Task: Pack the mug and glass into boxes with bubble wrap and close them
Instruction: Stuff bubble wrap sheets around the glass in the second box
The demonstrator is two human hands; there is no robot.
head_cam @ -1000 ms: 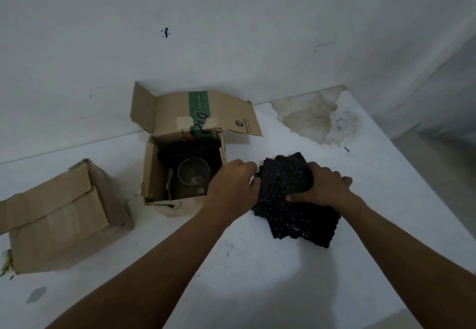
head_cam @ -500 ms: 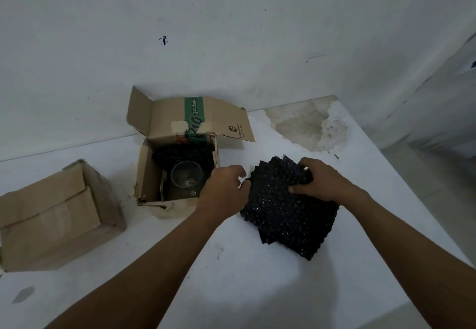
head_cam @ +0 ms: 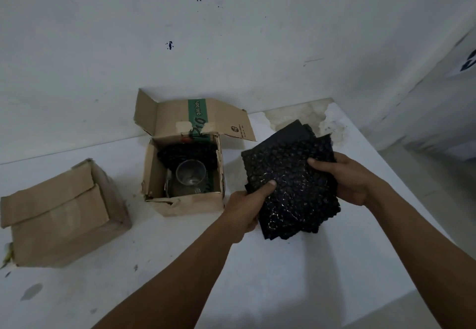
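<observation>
Grips a folded stack of black bubble wrap (head_cam: 296, 174) in both hands, over the right half of the table (head_cam: 257, 277), just beside the open box (head_cam: 190, 203).

- Pinches the stack's near-left corner with the left hand (head_cam: 244, 205): thumb pressed on the upper face, fingers curled underneath.
- Clamps the stack's right edge with the right hand (head_cam: 353, 179): thumb laid across the top, fingers wrapped behind.

Finds the glass (head_cam: 190, 175) upright and mouth up inside the open box, mid-table toward the back edge, with nothing covering its rim. Notes a dark lining (head_cam: 188, 152) of the same bubbled material against the far inner side of that box. Cannot tell whether touching the glass or only just behind it. Finds every flap of this box raised or splayed outward.

Locates a second box (head_cam: 59, 215) near the left edge of the table, well apart from the first, with flaps folded down over the top. Cannot see inside. Judges it to hold the mug, given no mug in sight elsewhere on the table. Detects no tape on either box.

Status, as a judgement: past the midpoint.

- Done: second box folded shut, glass seated in the open box with partial padding.
- Left: set the held stack over or around the glass, then fold the flaps down and close the box.
</observation>
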